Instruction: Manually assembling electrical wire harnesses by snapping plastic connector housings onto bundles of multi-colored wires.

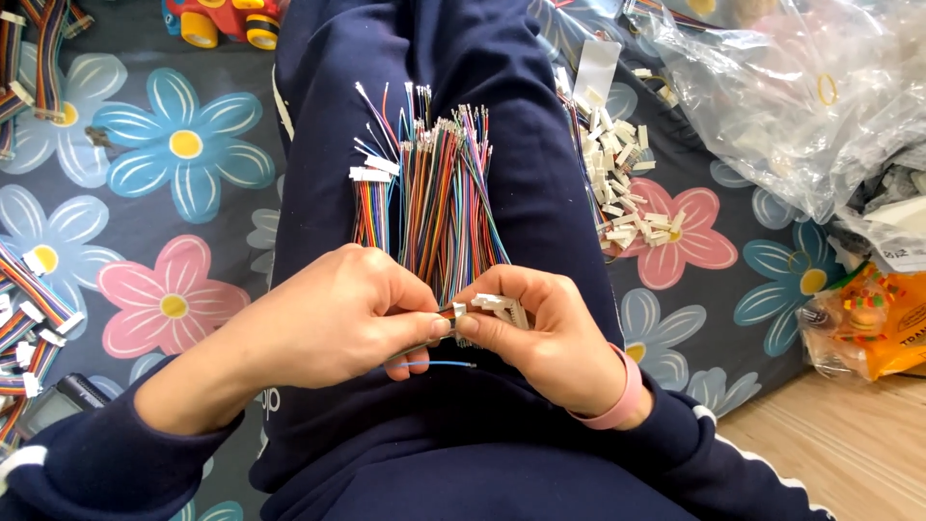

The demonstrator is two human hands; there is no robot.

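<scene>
Sitting on a flowered mat, balancing a fat bundle of coloured wires on the lap. Pinching a small white connector with the right hand, left hand gripping a loose blue wire just below.

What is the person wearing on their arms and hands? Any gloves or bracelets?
No gloves: both hands are bare. The left hand comes out of a long dark navy sleeve with a white stripe near the picture's edge. The right hand has the same navy sleeve, also with a thin white stripe, and a pink band around the wrist. No rings show on the fingers.
</scene>
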